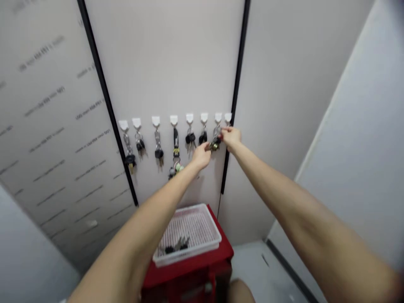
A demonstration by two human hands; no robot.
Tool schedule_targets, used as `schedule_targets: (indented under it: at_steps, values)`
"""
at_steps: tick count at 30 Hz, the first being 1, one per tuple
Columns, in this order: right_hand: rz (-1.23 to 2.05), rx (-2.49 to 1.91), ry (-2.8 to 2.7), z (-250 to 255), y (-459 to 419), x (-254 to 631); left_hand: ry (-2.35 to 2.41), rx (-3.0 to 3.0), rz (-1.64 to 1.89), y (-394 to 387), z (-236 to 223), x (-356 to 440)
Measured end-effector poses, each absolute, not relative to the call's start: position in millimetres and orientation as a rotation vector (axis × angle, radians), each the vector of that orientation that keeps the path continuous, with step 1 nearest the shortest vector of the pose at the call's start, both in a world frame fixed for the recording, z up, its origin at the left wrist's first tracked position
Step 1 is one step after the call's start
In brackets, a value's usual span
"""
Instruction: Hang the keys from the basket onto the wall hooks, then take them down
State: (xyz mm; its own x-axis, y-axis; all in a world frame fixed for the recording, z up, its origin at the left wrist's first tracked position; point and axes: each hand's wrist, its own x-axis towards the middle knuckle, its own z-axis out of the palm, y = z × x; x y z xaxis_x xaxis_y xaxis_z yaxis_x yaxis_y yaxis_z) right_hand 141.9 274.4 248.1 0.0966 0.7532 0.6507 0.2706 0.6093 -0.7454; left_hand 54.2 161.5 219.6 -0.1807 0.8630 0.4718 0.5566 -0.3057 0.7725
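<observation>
- Facing us, a plain pale wall panel [167, 63], framed by a left black strip [107, 99] and a right black strip [240, 59], both slanting.
- To our left, a panel with rows of dark lettering [47, 97], too blurred to read fully.
- To our right, a smooth grey panel [290, 75] meeting a whiter wall [362, 147].
- Below us, a red stand [191, 268].
- Beside it, pale floor [249, 263] edged by a dark strip [288, 267].

The back wall [164, 63] is plain and pale grey, with two long black strips [95, 52] on it. The left wall [47, 130] has rows of dark, blurry words. A red table [221, 252] stands low down. The floor [252, 261] is pale. The light looks soft.
</observation>
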Motion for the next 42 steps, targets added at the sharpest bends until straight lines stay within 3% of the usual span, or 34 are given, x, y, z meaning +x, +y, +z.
schedule_targets:
  at_steps: [5, 9, 14, 21, 26, 30, 42]
  values:
    - [0.190, -0.851, -1.602, 189.0, 237.6, 142.6, 1.642, 1.694, 1.292, 104.2, 131.8, 12.3]
    - [0.588, -0.823, -2.327, 97.7, 159.6, 128.1, 1.856, 1.646, 0.990, 47.9, 64.4, -20.6]
    - [0.890, -0.740, -2.896, 21.1, 103.6, 101.1, 2.029, 1.782, 0.736, 10.1, 30.9, -40.3]
    - [0.683, -0.693, -3.168, 25.2, 95.8, 76.5, 2.068, 1.994, 0.342, -3.6, 26.4, -41.8]
    - [0.649, -0.656, -3.053, 19.4, 97.3, 80.2, 2.053, 2.056, 0.178, -1.4, 28.2, -37.9]
    - [0.696, -0.761, -2.911, 13.9, 100.2, 83.3, 2.092, 2.082, 0.143, 7.2, 26.7, -34.6]
    - [0.438, -0.991, -2.890, 26.2, 108.3, 97.6, 2.230, 1.941, 0.283, 36.7, 10.0, -20.9]
